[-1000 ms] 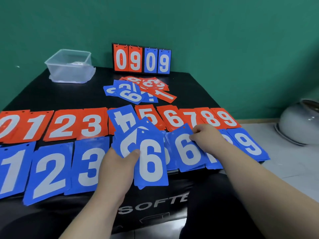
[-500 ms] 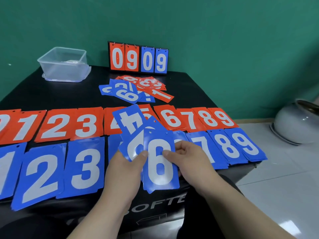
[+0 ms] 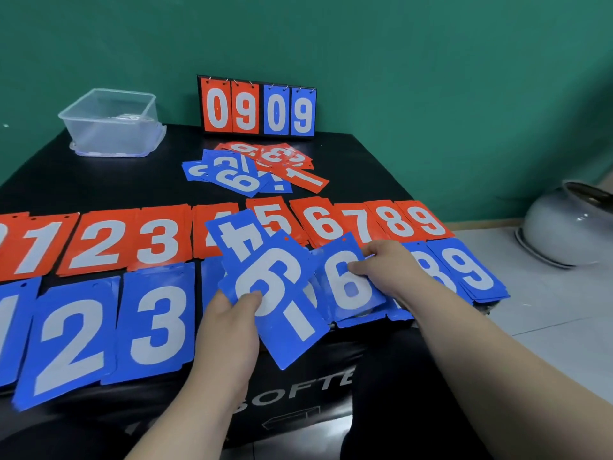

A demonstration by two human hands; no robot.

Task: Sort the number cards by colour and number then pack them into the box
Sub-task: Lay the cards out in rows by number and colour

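Blue plastic number cards are sitting fanned out in the left hand, which is gripping them over the black table. The right hand is pinching a blue 6 card at the near row of blue cards. A clear plastic box is sitting at the far left corner.

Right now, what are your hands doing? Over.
Left hand holds blue fan. Right hand pinches blue 6 at the blue row. Unsorted heap behind, box far left.

Home rm: tile floor, pot
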